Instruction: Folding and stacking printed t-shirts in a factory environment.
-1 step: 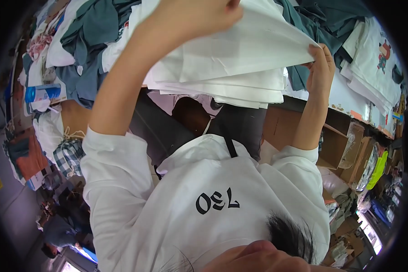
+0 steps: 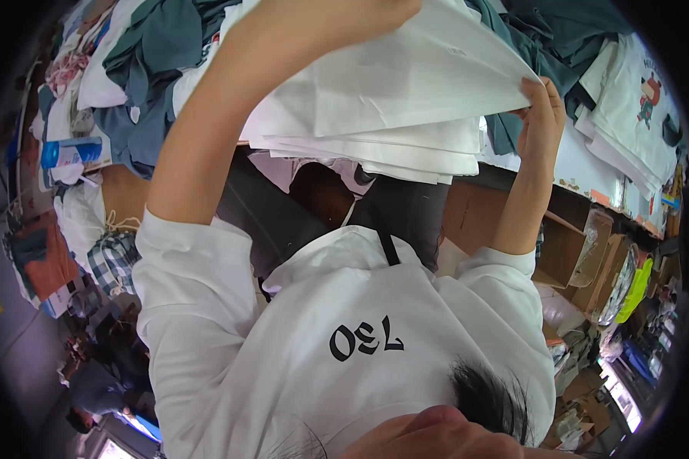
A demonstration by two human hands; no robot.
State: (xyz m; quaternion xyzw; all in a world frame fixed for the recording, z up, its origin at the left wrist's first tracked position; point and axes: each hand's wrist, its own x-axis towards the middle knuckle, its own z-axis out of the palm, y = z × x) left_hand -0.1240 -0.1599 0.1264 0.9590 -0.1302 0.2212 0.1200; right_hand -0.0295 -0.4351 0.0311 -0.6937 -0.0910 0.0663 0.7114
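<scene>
Fairly bright, diffuse light on white cloth and white sweatshirt; faint shadow below cloth's raised edge. Deep shadow between dark trouser legs. 2 glaring patches: 1 lower left, 1 lower right. Left hand slightly blurred. Black vignette in all 4 corners; straight edges bow, detail smears toward rim.

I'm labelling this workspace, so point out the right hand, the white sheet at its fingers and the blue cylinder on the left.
Right hand (image 2: 541, 115): head view, on the middle of the hand.
White sheet (image 2: 413, 80): head view, on its broad face.
Blue cylinder (image 2: 70, 152): head view, on its side.
</scene>
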